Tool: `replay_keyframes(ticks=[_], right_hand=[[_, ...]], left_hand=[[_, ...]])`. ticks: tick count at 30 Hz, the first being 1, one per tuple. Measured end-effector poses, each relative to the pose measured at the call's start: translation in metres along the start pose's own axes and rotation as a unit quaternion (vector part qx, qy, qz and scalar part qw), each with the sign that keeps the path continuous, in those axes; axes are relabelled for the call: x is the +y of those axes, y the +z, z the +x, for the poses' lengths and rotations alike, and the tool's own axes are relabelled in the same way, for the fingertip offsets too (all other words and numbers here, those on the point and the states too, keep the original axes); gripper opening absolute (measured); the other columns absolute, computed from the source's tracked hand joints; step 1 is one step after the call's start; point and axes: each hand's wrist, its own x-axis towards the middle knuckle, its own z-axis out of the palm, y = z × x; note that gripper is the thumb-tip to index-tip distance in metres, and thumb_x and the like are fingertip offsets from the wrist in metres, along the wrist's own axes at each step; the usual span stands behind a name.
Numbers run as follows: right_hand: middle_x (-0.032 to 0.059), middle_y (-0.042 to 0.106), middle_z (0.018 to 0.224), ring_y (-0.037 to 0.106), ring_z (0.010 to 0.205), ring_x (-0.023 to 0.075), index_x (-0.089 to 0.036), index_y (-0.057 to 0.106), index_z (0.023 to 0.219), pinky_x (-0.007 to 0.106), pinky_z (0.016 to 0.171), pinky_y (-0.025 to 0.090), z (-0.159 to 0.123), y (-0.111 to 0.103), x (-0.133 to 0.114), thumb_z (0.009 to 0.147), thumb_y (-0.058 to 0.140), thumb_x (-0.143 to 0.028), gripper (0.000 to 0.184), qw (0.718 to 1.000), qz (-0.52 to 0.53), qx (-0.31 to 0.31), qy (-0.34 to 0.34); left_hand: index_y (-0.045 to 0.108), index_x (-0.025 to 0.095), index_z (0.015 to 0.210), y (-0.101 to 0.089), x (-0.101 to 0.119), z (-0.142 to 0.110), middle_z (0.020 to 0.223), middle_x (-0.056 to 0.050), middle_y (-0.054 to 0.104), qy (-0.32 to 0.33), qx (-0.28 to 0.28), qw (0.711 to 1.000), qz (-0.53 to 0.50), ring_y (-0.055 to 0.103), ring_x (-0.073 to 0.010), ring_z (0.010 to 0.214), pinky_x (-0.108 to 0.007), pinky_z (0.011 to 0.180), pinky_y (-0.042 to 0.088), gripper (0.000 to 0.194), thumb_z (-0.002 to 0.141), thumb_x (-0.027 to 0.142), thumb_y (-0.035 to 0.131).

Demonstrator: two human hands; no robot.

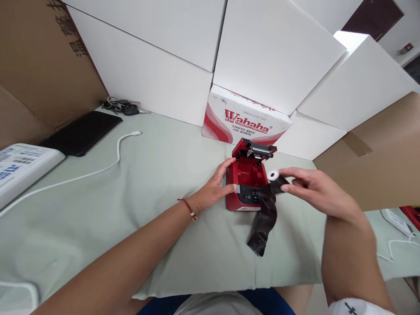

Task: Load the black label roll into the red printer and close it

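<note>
A small red printer (231, 202) stands on the cloth with its lid (259, 148) raised and its red inner bay exposed. My left hand (219, 183) grips its left side, thumb at the front corner and fingers along the edge. Just right of the bay, my right hand (310, 188) pinches a paper roll (274, 176) between thumb and fingers. One end of the roll is white with a dark hole. From it a loose, dark, crumpled strip (265, 221) hangs across the printer's front and down to the cloth.
Behind the printer lies a white-and-red Wahaha carton (244, 118) against stacked white boxes (262, 48). On the left are keys (123, 106), a black phone-like slab (83, 131), a white box (29, 168) and a white cable (82, 177). A brown carton (380, 153) stands right.
</note>
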Motion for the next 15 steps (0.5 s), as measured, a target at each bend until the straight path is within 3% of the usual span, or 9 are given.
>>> replay_keyframes(ticks=[2,6,11,15], right_hand=[[0.0060,0.080,0.092,0.065,0.069,0.0186,-0.028,0.075,0.135,0.030,0.061,0.050,-0.026,-0.019,0.021,0.097,0.066,-0.058,0.049,0.999,0.021,-0.016,0.037],[0.0110,0.083,0.107,0.074,0.086,0.0241,-0.029,0.079,0.129,0.033,0.074,0.057,-0.054,-0.030,0.073,0.094,0.065,-0.059,0.048,0.991,0.014,-0.056,0.121],[0.0082,0.082,0.120,0.076,0.106,0.0316,-0.026,0.081,0.116,0.043,0.093,0.059,-0.053,0.011,0.110,0.088,0.064,-0.045,0.038,0.979,-0.064,-0.102,0.163],[0.0104,0.082,0.121,0.077,0.104,0.0302,-0.023,0.078,0.124,0.043,0.093,0.059,-0.053,0.051,0.100,0.096,0.055,-0.047,0.042,0.987,-0.037,-0.024,0.151]], left_hand=[[0.027,0.039,0.168,0.000,0.001,0.000,0.183,-0.003,0.020,-0.008,0.005,1.000,-0.004,0.013,-0.0318,0.171,-0.056,0.140,0.012,0.088,0.093,0.037,0.074],[0.027,0.038,0.168,0.001,0.003,-0.001,0.182,-0.003,0.022,-0.010,0.010,1.000,0.002,0.016,-0.0325,0.170,-0.057,0.140,0.013,0.088,0.093,0.036,0.072],[0.032,0.036,0.166,0.002,0.007,0.000,0.181,-0.004,0.024,-0.013,0.016,1.000,0.011,0.019,-0.0349,0.169,-0.060,0.140,0.015,0.084,0.092,0.038,0.071],[0.034,0.038,0.165,0.002,0.009,-0.001,0.182,-0.001,0.021,-0.022,0.015,1.000,0.013,0.017,-0.0357,0.170,-0.060,0.140,0.016,0.082,0.091,0.038,0.070]])
